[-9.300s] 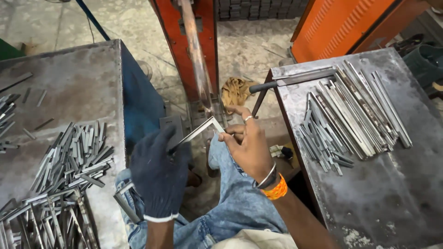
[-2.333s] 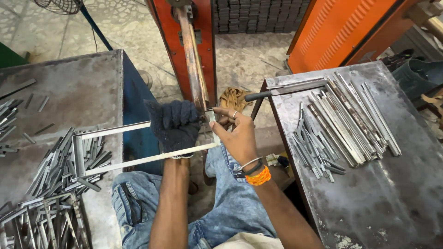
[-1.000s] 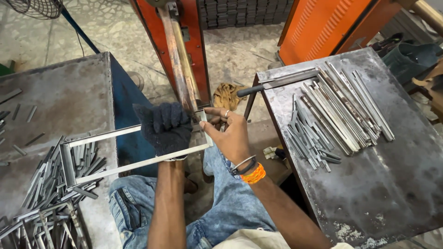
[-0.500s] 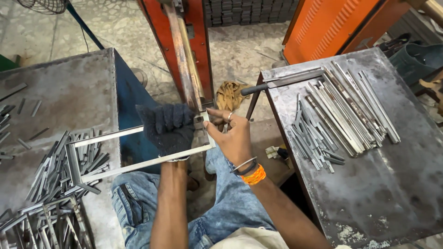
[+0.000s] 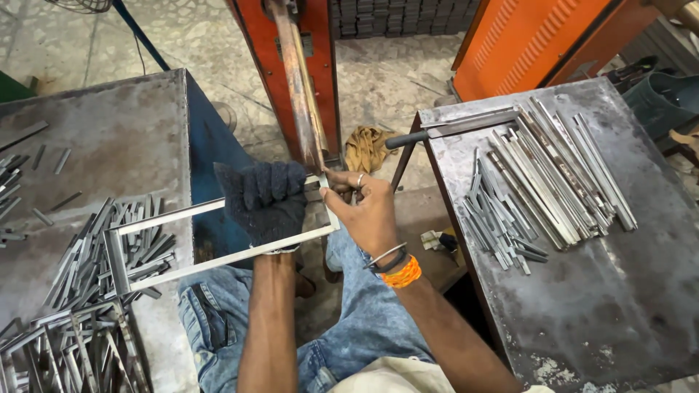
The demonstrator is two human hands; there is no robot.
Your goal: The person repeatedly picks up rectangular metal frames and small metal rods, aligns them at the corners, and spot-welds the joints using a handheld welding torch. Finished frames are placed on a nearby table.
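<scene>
The left hand (image 5: 263, 202), in a dark knitted glove, is closed around the near end of a rectangular metal frame (image 5: 218, 236) made of thin flat strips; its fingers are wrapped over the upper strip and the glove hides how the thumb sits. The right hand (image 5: 366, 211), bare, with a ring, bangles and an orange wristband, pinches the frame's right-hand corner between thumb and curled fingers, the remaining fingers partly folded. That corner is held up against the lower end of a vertical copper-coloured bar (image 5: 298, 80) mounted on an orange-red machine column (image 5: 291, 65). The frame extends leftward from there, its far short side lying over a heap of cut metal strips (image 5: 80, 291) on the left steel table (image 5: 109, 131). On the right steel table (image 5: 582, 306) lies a second stack of longer strips (image 5: 539, 175), roughly parallel, with shorter pieces beside it. A dark-handled tool (image 5: 451, 129) projects over that table's near-left corner. A tan rag (image 5: 366, 148) lies on the floor behind the hands. The person's knees in blue jeans (image 5: 364, 320) show below the frame.
</scene>
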